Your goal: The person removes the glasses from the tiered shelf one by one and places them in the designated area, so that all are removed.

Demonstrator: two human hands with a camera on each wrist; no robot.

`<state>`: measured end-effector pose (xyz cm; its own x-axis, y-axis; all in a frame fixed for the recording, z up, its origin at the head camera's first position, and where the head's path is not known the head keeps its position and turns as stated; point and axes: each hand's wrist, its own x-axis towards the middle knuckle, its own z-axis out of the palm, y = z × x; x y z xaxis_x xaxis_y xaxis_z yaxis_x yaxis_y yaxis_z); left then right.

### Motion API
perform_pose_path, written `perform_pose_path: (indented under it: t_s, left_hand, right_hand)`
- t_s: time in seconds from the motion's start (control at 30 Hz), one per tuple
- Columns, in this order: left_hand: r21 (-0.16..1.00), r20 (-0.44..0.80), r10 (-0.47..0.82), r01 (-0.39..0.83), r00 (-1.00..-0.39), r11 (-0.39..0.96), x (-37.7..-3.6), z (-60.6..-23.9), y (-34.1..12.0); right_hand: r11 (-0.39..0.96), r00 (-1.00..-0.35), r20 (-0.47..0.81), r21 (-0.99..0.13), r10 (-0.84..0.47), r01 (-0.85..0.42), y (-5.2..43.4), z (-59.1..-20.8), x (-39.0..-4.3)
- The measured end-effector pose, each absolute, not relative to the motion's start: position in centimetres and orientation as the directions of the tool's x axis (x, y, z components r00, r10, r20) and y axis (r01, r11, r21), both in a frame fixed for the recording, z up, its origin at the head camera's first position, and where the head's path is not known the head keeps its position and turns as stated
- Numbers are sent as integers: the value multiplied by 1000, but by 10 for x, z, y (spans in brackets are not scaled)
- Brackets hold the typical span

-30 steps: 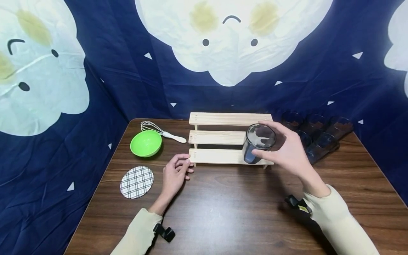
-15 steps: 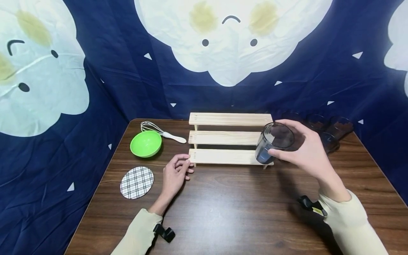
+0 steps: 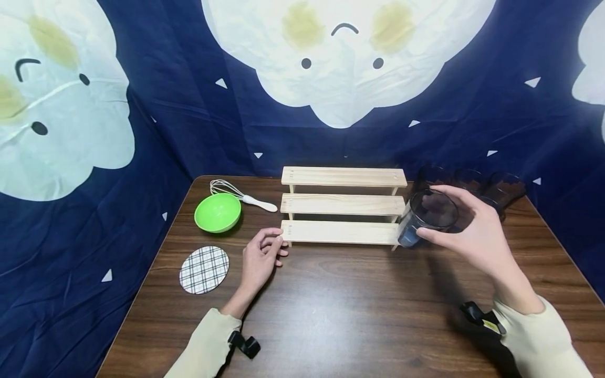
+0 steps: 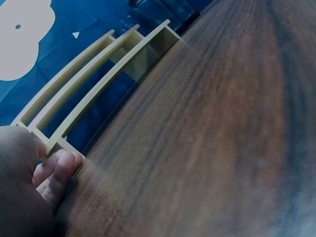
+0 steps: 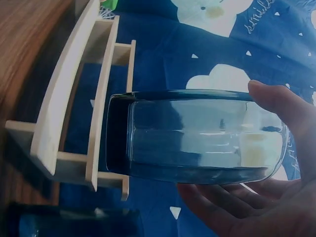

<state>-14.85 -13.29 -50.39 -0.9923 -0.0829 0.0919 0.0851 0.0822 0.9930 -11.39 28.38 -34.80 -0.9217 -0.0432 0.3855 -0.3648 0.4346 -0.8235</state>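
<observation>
A dark blue tumbler (image 3: pixel 427 220) is gripped by the right hand (image 3: pixel 477 239), with the thumb laid across the near side of its rim and the fingers (image 5: pixel 237 207) curled round the far wall, so that the tumbler is carried just off the right end of the wooden stepped rack (image 3: pixel 342 206) and, as far as can be judged, clear of the worktop (image 3: pixel 359 310). Beyond the fingers, towards the backdrop, several more dark tumblers (image 3: pixel 501 188) are gathered close together. The left hand (image 3: pixel 260 260) is rested on the worktop with nothing held; its loosely bent fingers (image 4: pixel 57 170) are set against the near-left corner of the rack's lowest step. Further out from those fingers, a green bowl (image 3: pixel 218 212), a whisk (image 3: pixel 236 193) and a checked coaster (image 3: pixel 204 269) are laid. A knock is judged the likeliest fault: the tumbler's base is carried close to the rack's end post, and the gathered tumblers behind the fingers could be struck and toppled. A slip is also possible, since the smooth wall is clasped only near the rim.
</observation>
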Motion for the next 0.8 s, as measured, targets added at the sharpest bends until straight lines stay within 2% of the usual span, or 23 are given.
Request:
perform_pose_path:
  t_s: [0.8]
  left_hand:
    - [991,106,-79,99,-991,94,-148,-503,-131]
  right_hand:
    - [433,-944,327,-848,-28,-307,332,-354,-94]
